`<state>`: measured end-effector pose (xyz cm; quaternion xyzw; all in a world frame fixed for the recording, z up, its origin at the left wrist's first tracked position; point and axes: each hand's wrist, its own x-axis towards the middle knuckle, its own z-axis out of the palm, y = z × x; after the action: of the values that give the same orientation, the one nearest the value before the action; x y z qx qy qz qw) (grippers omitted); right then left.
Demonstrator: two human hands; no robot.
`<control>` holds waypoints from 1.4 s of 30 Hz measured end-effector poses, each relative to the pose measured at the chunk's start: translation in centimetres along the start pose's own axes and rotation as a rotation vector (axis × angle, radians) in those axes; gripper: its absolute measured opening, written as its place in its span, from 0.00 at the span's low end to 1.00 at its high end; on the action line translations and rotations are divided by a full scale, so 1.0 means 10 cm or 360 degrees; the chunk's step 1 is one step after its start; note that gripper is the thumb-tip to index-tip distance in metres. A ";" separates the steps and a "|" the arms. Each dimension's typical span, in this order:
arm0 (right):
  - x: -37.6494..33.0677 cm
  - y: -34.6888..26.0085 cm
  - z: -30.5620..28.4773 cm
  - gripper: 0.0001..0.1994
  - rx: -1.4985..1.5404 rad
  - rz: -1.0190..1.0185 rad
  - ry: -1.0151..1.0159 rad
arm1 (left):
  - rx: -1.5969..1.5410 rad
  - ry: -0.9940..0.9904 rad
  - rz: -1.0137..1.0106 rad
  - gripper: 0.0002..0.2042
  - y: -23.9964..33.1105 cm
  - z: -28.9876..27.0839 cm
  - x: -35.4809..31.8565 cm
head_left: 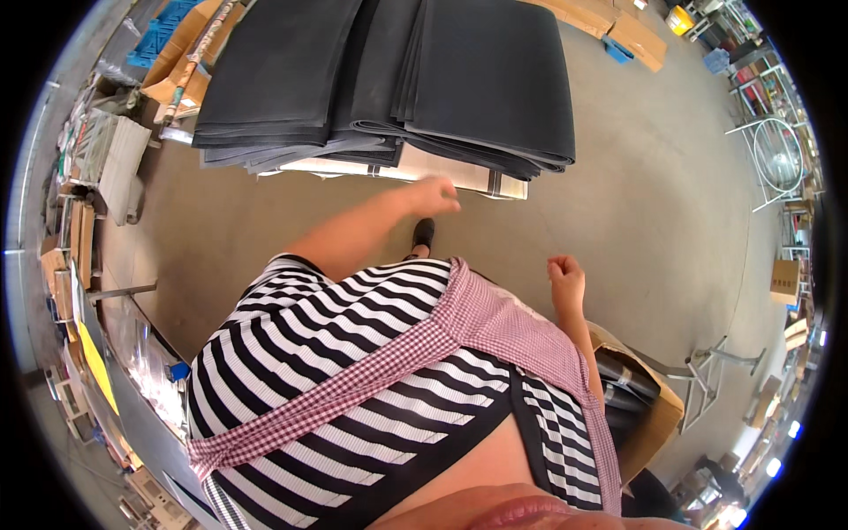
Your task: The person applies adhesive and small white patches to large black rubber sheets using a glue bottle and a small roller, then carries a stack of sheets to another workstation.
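My left hand [432, 196] reaches forward over the floor, just short of the near edge of a stack of folded black sheets [490, 79]. Its fingers are bent, slightly blurred and a little apart, and I see nothing in them. Off to the right, my right hand [566, 276] hangs in the air with its fingers curled in, holding nothing visible. The sheets look thick and matt, piled in two overlapping heaps. Under them lies a pale strapped base [455, 170]. Neither hand touches the sheets.
By my right side stands an open cardboard box [658, 433] with black rolls [625, 375] in it. A metal stand [704, 380] is beyond it. Cartons [638, 41] lie at the far right, and a patterned roll [196, 66] leans at the far left. A dark table [132, 433] is on my left.
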<state>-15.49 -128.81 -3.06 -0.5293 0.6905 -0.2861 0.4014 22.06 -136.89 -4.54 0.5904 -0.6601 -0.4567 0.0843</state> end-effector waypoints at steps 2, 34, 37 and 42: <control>0.11 0.24 0.11 0.07 0.0200 0.0266 -0.0110 | -0.0205 0.0342 -0.0141 0.25 -0.54 -0.41 0.46; 5.63 1.15 0.35 0.49 0.0216 0.1137 -0.0765 | -0.0577 0.0749 -0.1746 0.56 -1.26 -1.77 2.89; 5.68 1.27 0.33 0.53 0.0517 0.1339 -0.1007 | -0.0422 0.0755 -0.1705 0.56 -1.36 -1.69 2.92; 5.64 1.36 0.29 0.53 0.0845 0.1360 -0.1126 | -0.0376 0.0665 -0.1737 0.56 -1.11 -1.75 3.02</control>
<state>-26.46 -179.12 -29.87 -0.1504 0.5718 -0.0692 0.8035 32.52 -170.29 -15.39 0.9083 -0.1756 -0.3786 0.0305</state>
